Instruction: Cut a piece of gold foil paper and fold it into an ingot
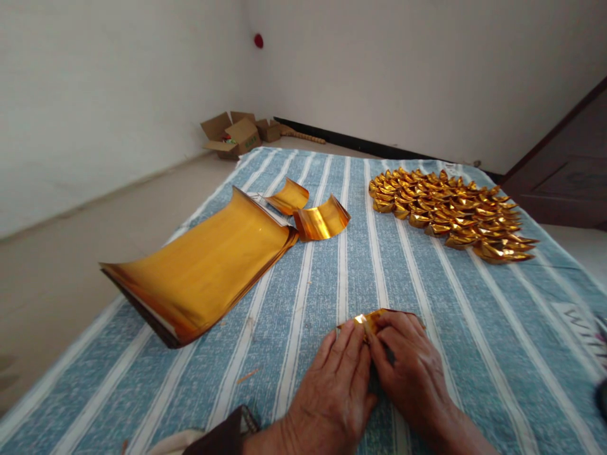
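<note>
Both of my hands press on one small piece of gold foil paper (371, 319) lying on the blue striped cloth (332, 272). My left hand (334, 385) covers its left part with flat fingers. My right hand (410, 373) covers its right part; only the paper's far edge shows beyond the fingertips. To the left lies a big curled stack of gold foil sheets (203, 265). Beyond it sit two small curled gold pieces (320, 221). At the far right a heap of several folded gold ingot shapes (450, 212) is laid out.
The cloth covers a low surface whose left edge (95, 341) drops to a beige floor. Open cardboard boxes (234, 136) stand in the far corner by the white walls. A dark wooden door (564, 170) is at the right.
</note>
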### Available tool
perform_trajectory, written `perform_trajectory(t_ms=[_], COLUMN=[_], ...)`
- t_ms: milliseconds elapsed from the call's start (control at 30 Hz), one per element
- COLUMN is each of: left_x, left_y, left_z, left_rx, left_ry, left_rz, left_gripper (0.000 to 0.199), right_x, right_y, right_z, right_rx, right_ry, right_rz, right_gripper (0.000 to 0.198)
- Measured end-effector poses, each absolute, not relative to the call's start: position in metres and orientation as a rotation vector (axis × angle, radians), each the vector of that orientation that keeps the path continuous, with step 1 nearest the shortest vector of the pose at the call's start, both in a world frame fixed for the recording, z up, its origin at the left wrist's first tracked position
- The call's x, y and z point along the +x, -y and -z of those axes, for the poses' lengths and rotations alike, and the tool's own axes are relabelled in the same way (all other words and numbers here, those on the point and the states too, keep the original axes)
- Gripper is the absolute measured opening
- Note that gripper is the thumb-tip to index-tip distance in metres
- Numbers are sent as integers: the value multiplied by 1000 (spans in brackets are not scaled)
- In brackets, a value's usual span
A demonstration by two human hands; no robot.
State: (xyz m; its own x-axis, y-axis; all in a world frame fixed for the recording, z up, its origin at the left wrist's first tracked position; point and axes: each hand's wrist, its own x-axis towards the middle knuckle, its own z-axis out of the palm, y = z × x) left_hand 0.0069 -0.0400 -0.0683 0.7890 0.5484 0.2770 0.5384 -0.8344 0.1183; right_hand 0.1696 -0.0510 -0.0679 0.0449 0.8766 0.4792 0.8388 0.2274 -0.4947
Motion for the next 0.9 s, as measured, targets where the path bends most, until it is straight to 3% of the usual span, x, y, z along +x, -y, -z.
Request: perform_trajectory(t_ms=[900], left_x=[8], left_y=[39], left_z=[62], left_rx=[2876], left_ry=[-875], left_rz=[-348], left_gripper=[51], right_x=[171], right_y=[52], right_z=[69], right_rx=[-1637], right_ry=[1813], right_rz=[-63], right_gripper=[26])
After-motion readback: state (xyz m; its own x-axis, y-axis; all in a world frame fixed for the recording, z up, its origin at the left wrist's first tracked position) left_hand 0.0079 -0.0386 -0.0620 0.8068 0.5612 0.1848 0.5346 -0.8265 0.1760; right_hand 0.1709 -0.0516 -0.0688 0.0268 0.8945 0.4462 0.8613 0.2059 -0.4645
